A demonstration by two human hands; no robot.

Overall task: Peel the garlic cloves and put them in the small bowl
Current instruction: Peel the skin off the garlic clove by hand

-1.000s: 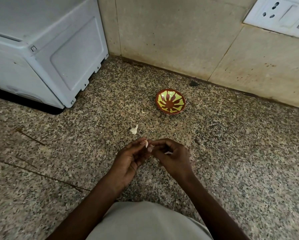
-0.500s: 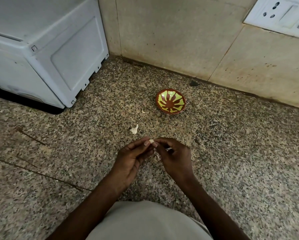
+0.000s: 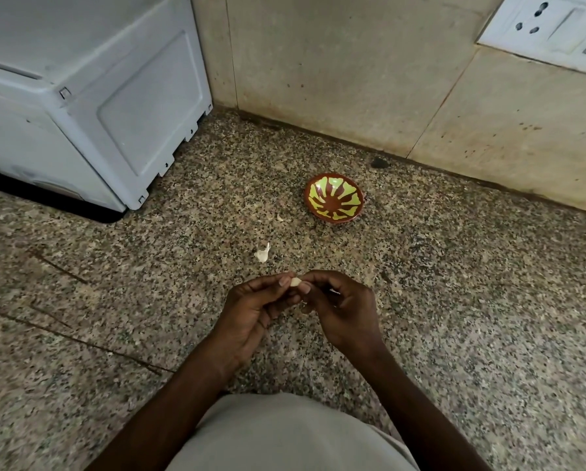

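Observation:
A pale garlic clove is pinched between the fingertips of my left hand and my right hand, just above the speckled granite counter. Only its tip shows between the fingers. The small bowl, brown with a yellow-green sunburst pattern, sits beyond my hands toward the wall and holds nothing visible. A white scrap of garlic skin lies on the counter just ahead of my left hand, and a smaller flake lies left of the bowl.
A white appliance stands on the counter at the back left. A tiled wall runs behind the bowl, with a white socket plate at the top right. A dark spot marks the wall's foot.
Both hands have stayed in place, working the clove between the fingertips. More of the pale clove shows between the fingers than a second ago.

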